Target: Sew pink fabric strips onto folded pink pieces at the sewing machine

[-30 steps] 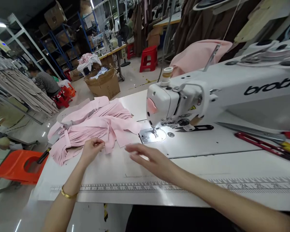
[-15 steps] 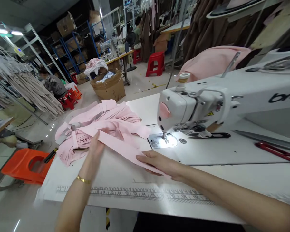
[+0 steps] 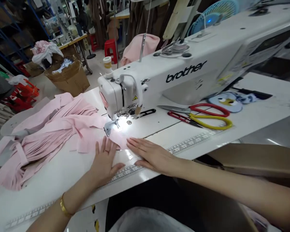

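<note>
A pink fabric strip [image 3: 119, 139] lies on the white table just in front of the lit needle area of the sewing machine [image 3: 120, 91]. My left hand [image 3: 104, 162] rests flat with its fingers spread, fingertips at the strip's left part. From the right, my right hand [image 3: 152, 155] lies flat, its fingertips on the strip's right end and its thumb apart. To the left of my left hand, a pile of pink strips [image 3: 53, 135] is spread on the table, some tied in a bundle.
Scissors with red and yellow handles [image 3: 214, 117] and a red-handled tool [image 3: 183, 118] lie right of the needle area. A ruler tape [image 3: 128, 172] runs along the front edge. Behind stand a cardboard box [image 3: 69, 77] and a red stool [image 3: 110, 50].
The view has swung to the right. Both hands have moved from holding a strip in the air to lying flat beside the needle area, with the strip down on the table.
</note>
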Available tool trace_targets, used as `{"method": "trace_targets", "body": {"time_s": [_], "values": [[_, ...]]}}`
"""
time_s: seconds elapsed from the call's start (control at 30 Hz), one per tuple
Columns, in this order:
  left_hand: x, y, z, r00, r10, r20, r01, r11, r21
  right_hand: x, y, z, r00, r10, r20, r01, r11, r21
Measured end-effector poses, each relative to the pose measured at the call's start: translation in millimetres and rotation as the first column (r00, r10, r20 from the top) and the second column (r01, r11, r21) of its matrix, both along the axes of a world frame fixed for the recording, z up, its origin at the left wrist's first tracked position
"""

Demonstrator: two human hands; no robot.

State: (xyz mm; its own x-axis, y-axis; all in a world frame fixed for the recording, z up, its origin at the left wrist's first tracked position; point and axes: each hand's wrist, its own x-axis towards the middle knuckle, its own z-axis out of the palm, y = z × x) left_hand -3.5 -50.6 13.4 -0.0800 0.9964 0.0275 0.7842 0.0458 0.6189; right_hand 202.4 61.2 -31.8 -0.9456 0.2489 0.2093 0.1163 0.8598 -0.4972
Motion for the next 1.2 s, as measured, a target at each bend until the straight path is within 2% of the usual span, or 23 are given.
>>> {"method": "trace_targets", "body": {"time_s": [0.03,0.1,0.17,0.27,0.37,0.43,0.5,0.57,0.63,0.7,0.83,0.87,0.93,1.03,1.1,1.17,1.2], "values": [[4.4,-2.8,-5.3,0.98,-0.108,-0.169,0.097,0.993,-0.072,3.9,-1.1,-1.9,0.999,0.009,0.036,-0.009,1.0,0.001],[2.8,-13.5,-10.0,0.874,-0.215,-0.435,0.154,0.973,-0.17,3.9,1.4,-3.0,0.996,0.031,0.088,-0.029,0.999,-0.017],[-6.8,-27.9,-7.5,0.82,-0.196,-0.538,0.107,0.976,-0.192,-5.1,8.0,-2.1,0.991,0.083,0.106,-0.079,0.996,-0.036],[-23.2,-40.9,3.5,0.798,-0.127,-0.589,0.028,0.984,-0.174,-23.6,17.9,-1.2,0.977,0.189,0.095,-0.187,0.982,-0.029],[-34.0,-23.4,11.2,0.864,-0.048,-0.502,0.034,0.999,-0.037,-33.3,23.0,-2.2,0.97,0.234,0.061,-0.234,0.972,-0.007],[-38.0,5.8,11.5,0.942,-0.042,-0.334,0.055,0.998,0.032,-33.5,24.6,-3.3,0.973,0.229,0.039,-0.229,0.973,0.002],[-40.0,39.8,9.5,0.982,-0.089,-0.168,0.094,0.995,0.024,-31.5,26.2,-3.9,0.974,0.224,0.024,-0.225,0.974,0.009],[-40.3,68.9,7.0,0.978,-0.199,-0.058,0.198,0.98,-0.02,-29.6,28.4,-4.3,0.973,0.228,0.013,-0.229,0.973,0.012],[-39.9,87.3,4.5,0.947,-0.321,0.022,0.322,0.945,-0.057,-28.7,31.0,-5.2,0.971,0.239,0.002,-0.239,0.971,0.017],[-40.3,95.3,2.8,0.918,-0.388,0.086,0.394,0.916,-0.079,-28.8,33.2,-6.5,0.968,0.249,-0.007,-0.249,0.968,0.024],[-46.3,94.5,7.9,0.906,-0.394,0.152,0.413,0.902,-0.125,-29.4,35.0,-8.1,0.97,0.243,-0.01,-0.242,0.97,0.028],[-47.9,93.2,11.7,0.907,-0.372,0.197,0.402,0.904,-0.144,-29.4,35.0,-8.0,0.971,0.24,-0.007,-0.239,0.97,0.029],[-48.7,90.6,21.2,0.883,-0.267,0.385,0.358,0.915,-0.186,-29.2,34.7,-7.6,0.972,0.235,-0.001,-0.234,0.972,0.032],[-41.5,88.2,34.7,0.703,0.001,0.711,0.27,0.925,-0.268,-28.2,33.2,-6.6,0.982,0.187,-0.021,-0.186,0.982,0.046],[-32.5,87.9,40.2,0.646,0.167,0.744,0.184,0.913,-0.365,-27.0,31.5,-5.8,0.993,0.1,-0.063,-0.096,0.993,0.062],[-24.5,89.0,43.0,0.662,0.294,0.689,0.111,0.872,-0.478,-25.5,29.5,-4.2,0.991,0.017,-0.132,-0.004,0.995,0.099],[-21.9,90.0,43.6,0.677,0.32,0.663,0.105,0.849,-0.517,-24.6,28.6,-2.8,0.984,0.0,-0.178,0.024,0.99,0.135]]}}
